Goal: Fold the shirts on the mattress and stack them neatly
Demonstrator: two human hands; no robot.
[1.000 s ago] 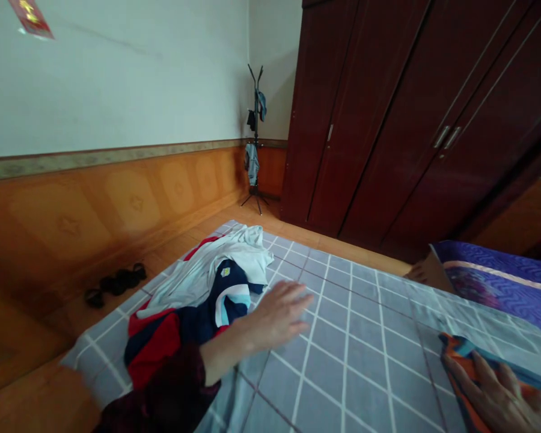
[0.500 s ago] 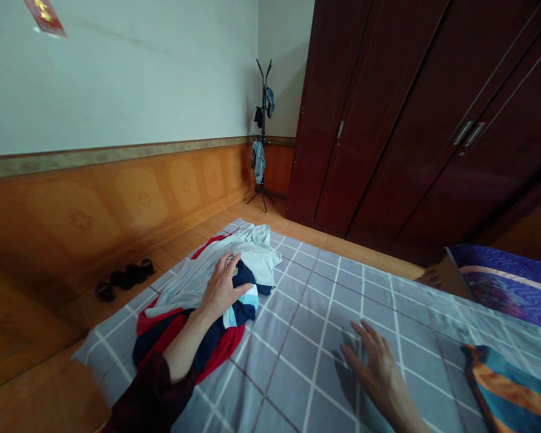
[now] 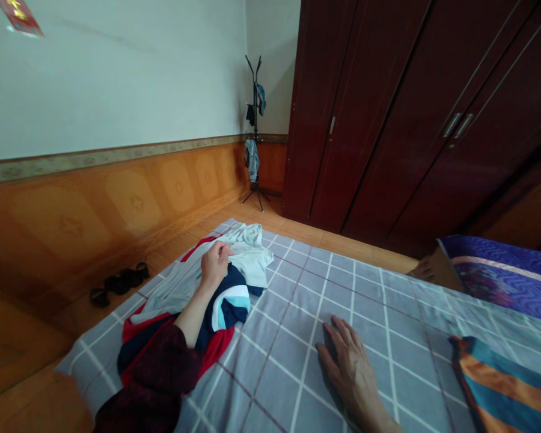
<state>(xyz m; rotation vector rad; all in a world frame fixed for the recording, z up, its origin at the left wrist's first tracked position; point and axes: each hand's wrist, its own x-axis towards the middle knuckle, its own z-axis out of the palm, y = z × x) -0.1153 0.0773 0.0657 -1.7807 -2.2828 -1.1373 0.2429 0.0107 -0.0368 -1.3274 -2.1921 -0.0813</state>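
Observation:
My left hand [image 3: 215, 263] is closed over a heap of clothes at the bed's far left. Its curled fingers pinch a pale mint-white shirt [image 3: 247, 255] on top of the heap; the fingertips are partly hidden. Below the wrist lies a navy garment with white and light-blue bands [image 3: 231, 304], and red and navy cloth [image 3: 220, 352] shows underneath. My right hand [image 3: 345, 361] rests palm down, fingers spread, on the grey checked bedsheet [image 3: 293, 337], holding nothing. To its right lies a folded blue-and-orange striped cloth [image 3: 507, 379].
Beyond the bed stand a dark red wardrobe [image 3: 365, 132] and a black coat rack [image 3: 255, 120] with things hanging on it. Black shoes [image 3: 119, 281] lie on the floor at left. A purple quilted cover [image 3: 509, 276] is at the right.
My left hand has gone from spread fingers to a closed grip at the pale shirt. My right hand has come down flatter on the sheet. The view has shifted slightly right.

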